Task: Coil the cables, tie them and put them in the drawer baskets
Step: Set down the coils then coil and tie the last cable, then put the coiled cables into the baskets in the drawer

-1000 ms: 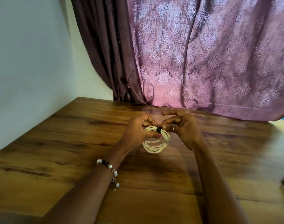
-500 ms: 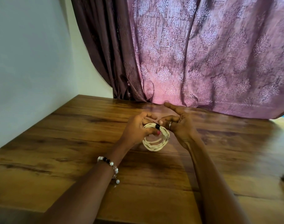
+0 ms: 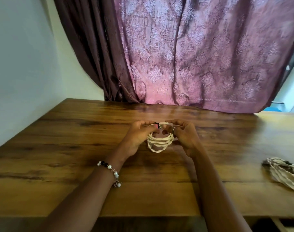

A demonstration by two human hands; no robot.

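At the centre of the frame, the left hand (image 3: 138, 137) and right hand (image 3: 184, 135) hold a coiled cream cable (image 3: 159, 142) just above the wooden tabletop (image 3: 76, 148). Both hands' fingers are curled, pinching the top of the coil, where a small black tie (image 3: 156, 124) sits. A second cable bundle (image 3: 286, 173) lies at the right edge, before a purple curtain (image 3: 193, 56).

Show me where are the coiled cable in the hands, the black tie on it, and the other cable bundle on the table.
coiled cable (image 3: 160, 142): head view, on the hanging loops.
black tie (image 3: 156, 124): head view, on its top.
other cable bundle (image 3: 284, 173): head view, on its pale strands.
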